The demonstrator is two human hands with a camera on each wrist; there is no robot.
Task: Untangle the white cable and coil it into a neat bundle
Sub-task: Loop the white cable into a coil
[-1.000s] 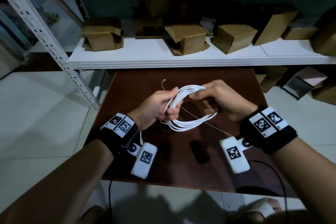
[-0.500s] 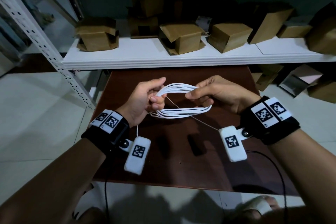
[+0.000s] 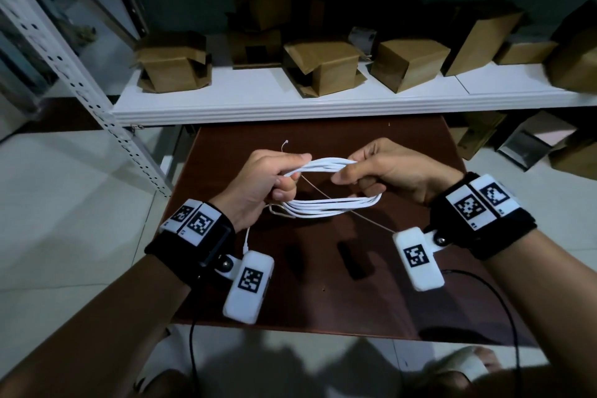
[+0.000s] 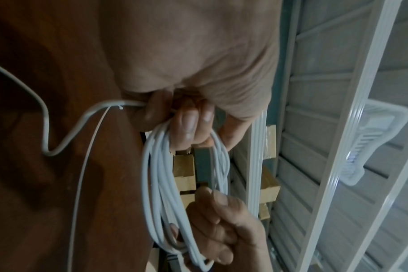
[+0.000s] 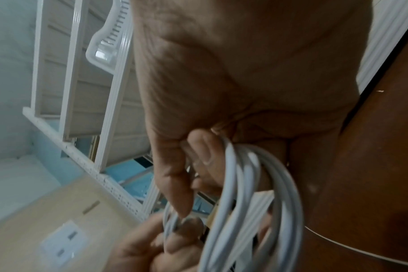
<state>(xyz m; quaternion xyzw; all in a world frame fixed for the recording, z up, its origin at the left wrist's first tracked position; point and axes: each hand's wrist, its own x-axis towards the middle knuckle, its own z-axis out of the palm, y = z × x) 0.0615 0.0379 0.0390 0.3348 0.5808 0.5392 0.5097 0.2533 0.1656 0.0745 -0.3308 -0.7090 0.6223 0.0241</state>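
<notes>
The white cable (image 3: 326, 205) is wound into a flattened oval coil of several loops, held in the air over a dark brown table (image 3: 323, 294). My left hand (image 3: 274, 178) grips the coil's left end, its thumb on top of the strands. My right hand (image 3: 371, 168) pinches the right end. The left wrist view shows the coil (image 4: 156, 185) hanging from my curled left fingers (image 4: 186, 127), with a loose tail and a thin tie trailing off to the left. In the right wrist view the loops (image 5: 263, 202) pass under my right fingers (image 5: 203, 152).
A white shelf (image 3: 323, 100) runs behind the table, carrying several cardboard boxes (image 3: 323, 71). A perforated metal upright (image 3: 80, 81) slants at the left. More boxes sit on the floor at the right (image 3: 533, 142). A small dark object (image 3: 350, 260) lies on the table.
The coil has swung from a slanted hang to a level oval stretched between both hands. My left thumb now presses on top of the strands, and both hands have drawn a little closer together.
</notes>
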